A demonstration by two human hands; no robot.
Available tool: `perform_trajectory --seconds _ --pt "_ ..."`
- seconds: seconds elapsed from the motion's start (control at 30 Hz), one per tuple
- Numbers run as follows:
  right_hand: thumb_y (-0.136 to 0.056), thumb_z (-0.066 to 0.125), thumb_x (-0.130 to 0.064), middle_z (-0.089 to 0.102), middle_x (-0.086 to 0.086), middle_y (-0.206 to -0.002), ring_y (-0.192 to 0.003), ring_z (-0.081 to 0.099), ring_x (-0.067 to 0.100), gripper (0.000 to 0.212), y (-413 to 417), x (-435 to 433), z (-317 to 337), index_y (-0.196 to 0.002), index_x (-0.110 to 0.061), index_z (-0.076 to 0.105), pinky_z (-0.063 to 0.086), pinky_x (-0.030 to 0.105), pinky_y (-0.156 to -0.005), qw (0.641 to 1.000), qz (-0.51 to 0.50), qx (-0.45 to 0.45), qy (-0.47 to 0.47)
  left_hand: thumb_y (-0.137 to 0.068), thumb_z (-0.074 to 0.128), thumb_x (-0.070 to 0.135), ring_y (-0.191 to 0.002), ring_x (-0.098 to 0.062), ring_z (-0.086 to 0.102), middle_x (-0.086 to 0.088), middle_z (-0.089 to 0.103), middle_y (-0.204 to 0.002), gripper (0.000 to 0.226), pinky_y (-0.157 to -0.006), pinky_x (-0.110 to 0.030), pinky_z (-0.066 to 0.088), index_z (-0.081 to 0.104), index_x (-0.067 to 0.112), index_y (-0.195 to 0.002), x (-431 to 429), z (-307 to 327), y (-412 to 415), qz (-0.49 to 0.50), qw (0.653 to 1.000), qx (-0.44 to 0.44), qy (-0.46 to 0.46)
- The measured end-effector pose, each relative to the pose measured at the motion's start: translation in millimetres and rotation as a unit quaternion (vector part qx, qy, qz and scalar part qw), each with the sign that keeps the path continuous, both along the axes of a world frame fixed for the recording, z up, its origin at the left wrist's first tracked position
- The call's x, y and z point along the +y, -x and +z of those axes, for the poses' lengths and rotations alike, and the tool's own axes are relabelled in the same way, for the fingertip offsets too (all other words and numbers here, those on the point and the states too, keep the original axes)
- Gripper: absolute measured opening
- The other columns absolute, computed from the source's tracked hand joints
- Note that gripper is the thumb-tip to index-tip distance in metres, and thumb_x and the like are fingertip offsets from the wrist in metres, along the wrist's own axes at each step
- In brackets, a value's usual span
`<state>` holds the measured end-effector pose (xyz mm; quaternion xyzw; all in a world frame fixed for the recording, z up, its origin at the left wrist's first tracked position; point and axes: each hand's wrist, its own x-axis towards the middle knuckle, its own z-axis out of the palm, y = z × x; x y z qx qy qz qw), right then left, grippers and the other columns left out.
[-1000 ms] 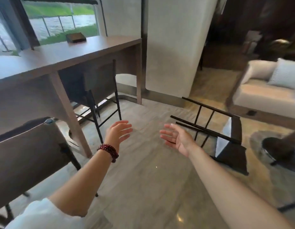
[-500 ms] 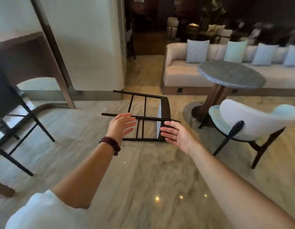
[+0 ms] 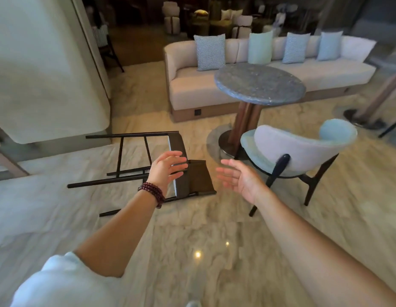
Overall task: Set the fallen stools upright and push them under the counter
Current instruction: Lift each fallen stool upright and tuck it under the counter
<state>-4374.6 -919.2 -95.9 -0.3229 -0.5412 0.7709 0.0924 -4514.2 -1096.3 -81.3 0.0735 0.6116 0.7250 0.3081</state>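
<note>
A dark stool (image 3: 192, 178) lies on its side on the pale marble floor, its thin black legs (image 3: 117, 180) pointing left and its brown seat and backrest toward the right. My left hand (image 3: 168, 168), with a dark red bead bracelet at the wrist, hovers with straight fingers in front of the seat's edge, and I cannot tell whether it touches. My right hand (image 3: 239, 178) is held out with spread fingers just right of the backrest, apart from it. The counter is out of view.
A pale blue armchair (image 3: 296, 151) stands close on the right of the stool. Behind it are a round stone-topped table (image 3: 259, 84) and a long cream sofa (image 3: 188, 89) with cushions. A white wall block (image 3: 48, 74) rises at the left.
The view swung right, away from the counter and its upright stools, then closed in on the fallen stool. Both hands stayed open and now flank its seat end.
</note>
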Motion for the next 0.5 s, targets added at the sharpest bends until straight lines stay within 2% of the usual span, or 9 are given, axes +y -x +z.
perform_trajectory --seconds 0.1,0.2,0.5 --pt "-0.098 0.046 -0.033 0.073 0.007 -0.106 -0.094 0.07 0.02 0.026 26 32 -7 -0.109 -0.021 0.066 0.052 0.029 -0.071 1.0 0.002 -0.009 0.0 -0.089 0.054 0.008 -0.087 -0.02 0.068 -0.007 0.069 -0.098 0.016 -0.089 -0.038 0.051 0.064 0.015 -0.099 36 -4 29 -0.013 1.0 0.006 0.01" --pt "-0.098 0.047 -0.033 0.073 0.007 -0.105 -0.097 0.07 0.022 0.026 51 62 -16 -0.111 -0.021 0.066 0.051 0.032 -0.077 1.0 0.006 -0.021 0.001 -0.089 0.053 0.008 -0.086 -0.019 0.068 -0.006 0.069 -0.097 0.018 -0.09 -0.038 0.05 0.063 0.013 -0.104 67 -9 53 -0.012 1.0 -0.001 0.017" --pt "-0.096 0.05 -0.035 0.074 0.006 -0.105 -0.098 0.07 0.022 0.029 128 165 -56 -0.115 -0.02 0.065 0.05 0.034 -0.084 0.997 0.044 -0.057 0.006 -0.091 0.051 0.009 -0.094 -0.022 0.067 -0.006 0.07 -0.1 0.019 -0.089 -0.037 0.051 0.063 0.013 -0.106 158 -44 120 0.018 0.999 -0.022 0.043"
